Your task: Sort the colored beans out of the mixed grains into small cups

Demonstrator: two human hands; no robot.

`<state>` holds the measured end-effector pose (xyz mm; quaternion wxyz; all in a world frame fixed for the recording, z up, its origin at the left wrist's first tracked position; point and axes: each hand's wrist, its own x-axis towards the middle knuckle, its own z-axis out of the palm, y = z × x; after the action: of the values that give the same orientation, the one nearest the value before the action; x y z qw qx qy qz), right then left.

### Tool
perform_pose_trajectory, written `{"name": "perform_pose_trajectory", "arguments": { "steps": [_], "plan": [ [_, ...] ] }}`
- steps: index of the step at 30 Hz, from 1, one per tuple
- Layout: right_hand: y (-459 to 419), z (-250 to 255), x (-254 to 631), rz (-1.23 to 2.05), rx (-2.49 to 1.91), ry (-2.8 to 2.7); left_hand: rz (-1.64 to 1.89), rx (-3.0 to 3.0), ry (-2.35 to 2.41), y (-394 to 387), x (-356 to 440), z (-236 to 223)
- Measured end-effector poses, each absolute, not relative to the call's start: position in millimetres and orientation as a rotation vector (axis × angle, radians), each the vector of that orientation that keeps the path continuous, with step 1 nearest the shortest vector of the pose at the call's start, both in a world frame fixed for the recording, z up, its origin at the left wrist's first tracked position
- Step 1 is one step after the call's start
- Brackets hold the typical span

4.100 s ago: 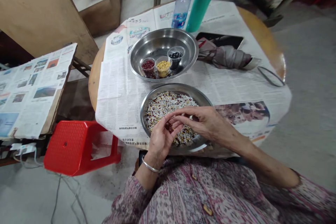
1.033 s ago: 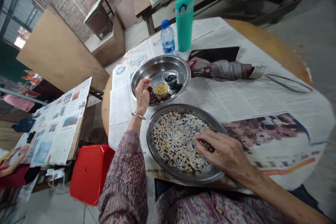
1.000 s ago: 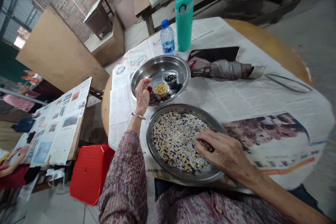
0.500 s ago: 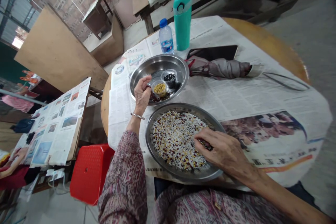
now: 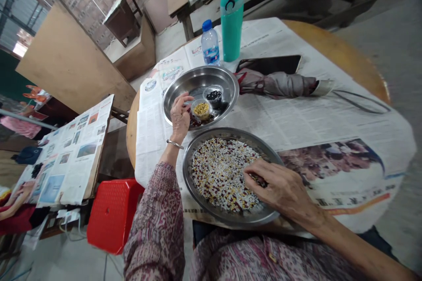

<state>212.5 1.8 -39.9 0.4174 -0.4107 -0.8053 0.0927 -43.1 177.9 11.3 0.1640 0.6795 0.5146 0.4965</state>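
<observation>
A steel pan (image 5: 198,208) near me holds mixed white, red, yellow and dark beans. My right hand (image 5: 280,189) rests on the beans at the pan's right side, fingers curled and pinched on something I cannot make out. Behind it a second steel pan (image 5: 227,80) carries small clear cups: one of yellow beans (image 5: 201,109), one of black beans (image 5: 214,95), and one of red beans mostly hidden. My left hand (image 5: 180,114) hovers over that red cup, fingers bunched downward.
Newspaper (image 5: 306,118) covers the round wooden table. A water bottle (image 5: 210,45), a teal flask (image 5: 232,19), a dark tablet (image 5: 273,63) and a folded grey umbrella (image 5: 280,84) lie beyond the pans. A red stool (image 5: 110,215) and a newspaper-covered board (image 5: 66,158) stand at left.
About four seconds ago both hands were together over the near pan. Since then the left hand reached to the red cup in the far pan; over the last second it has shifted only slightly.
</observation>
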Motion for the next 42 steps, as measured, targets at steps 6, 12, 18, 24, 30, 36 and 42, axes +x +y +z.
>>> {"name": "perform_pose_trajectory", "arguments": {
  "steps": [6,12,18,24,30,36,42],
  "plan": [
    [2.0,-38.2,211.7,0.218,-1.048,-2.002,1.431,1.935,1.481,176.8,-41.6,18.7],
    [2.4,-35.4,211.7,0.238,-1.049,-1.996,1.433,1.858,1.466,171.4,-36.6,23.5],
    [2.6,-34.6,212.0,0.25,-1.049,-1.996,1.435,1.699,1.47,170.1,-32.1,23.8],
    [2.4,-35.9,211.8,0.237,-1.04,-2.011,1.457,1.647,1.488,170.6,-30.8,25.2],
    [12.2,-13.3,213.7,0.544,-1.007,-1.925,1.601,1.374,1.38,145.2,-20.4,40.3],
    [69.3,37.1,191.0,0.392,-1.037,-1.868,1.547,0.894,1.11,74.4,-1.6,42.8],
    [160.9,33.6,136.2,0.163,-1.167,-1.99,1.493,0.438,1.104,16.5,17.4,37.6]
  ]
}}
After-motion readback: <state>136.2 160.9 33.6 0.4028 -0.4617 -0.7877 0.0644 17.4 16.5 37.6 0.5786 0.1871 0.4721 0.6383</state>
